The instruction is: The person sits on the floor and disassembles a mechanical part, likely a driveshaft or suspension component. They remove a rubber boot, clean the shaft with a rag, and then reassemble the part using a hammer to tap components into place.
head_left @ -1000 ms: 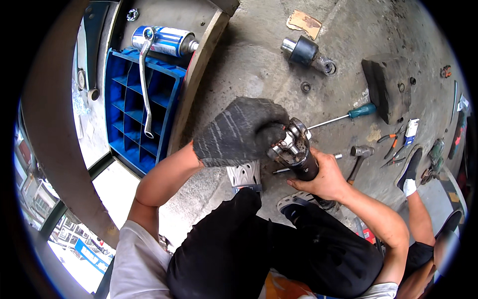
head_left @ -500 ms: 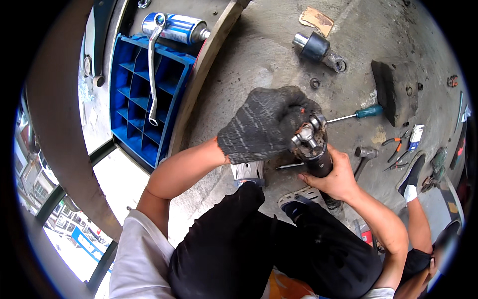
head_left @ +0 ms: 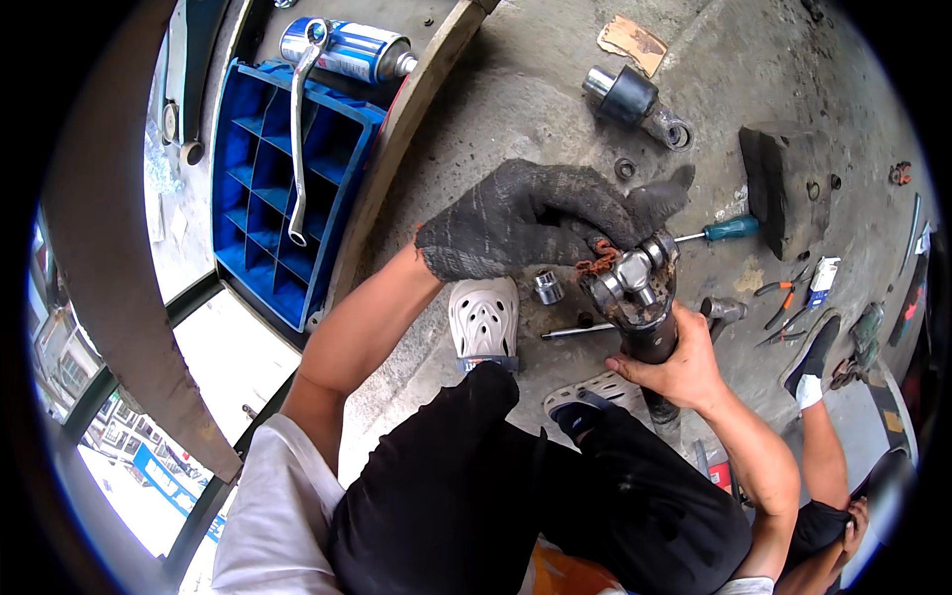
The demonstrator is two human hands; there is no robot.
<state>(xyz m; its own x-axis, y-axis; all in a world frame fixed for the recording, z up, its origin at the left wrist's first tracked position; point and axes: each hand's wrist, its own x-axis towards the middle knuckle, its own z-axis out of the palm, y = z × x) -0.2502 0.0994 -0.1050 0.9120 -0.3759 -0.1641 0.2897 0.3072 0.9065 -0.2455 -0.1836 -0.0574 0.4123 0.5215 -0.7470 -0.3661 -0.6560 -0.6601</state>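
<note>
My bare right hand is wrapped round the dark tube of a drive shaft. At its upper end a shiny universal joint cross sits in a greasy yoke. My left hand, in a dark grey knit glove, is at the joint's upper left. Its thumb and forefinger are pinched by a frayed red-orange tuft; whether the tuft is held or part of the glove I cannot tell. Another gloved finger sticks out to the right. A chrome socket rests on the floor below the glove.
On the left, a ring wrench lies across a blue compartment tray, beside a spray can. The floor holds a black-sleeved joint part, a screwdriver, a dark block, pliers and a hammer. Another person's arm is at right.
My left hand has loosened from a fist over the joint and one finger now extends right. The shaft has shifted slightly right and down. The socket and my shoe have come into sight.
</note>
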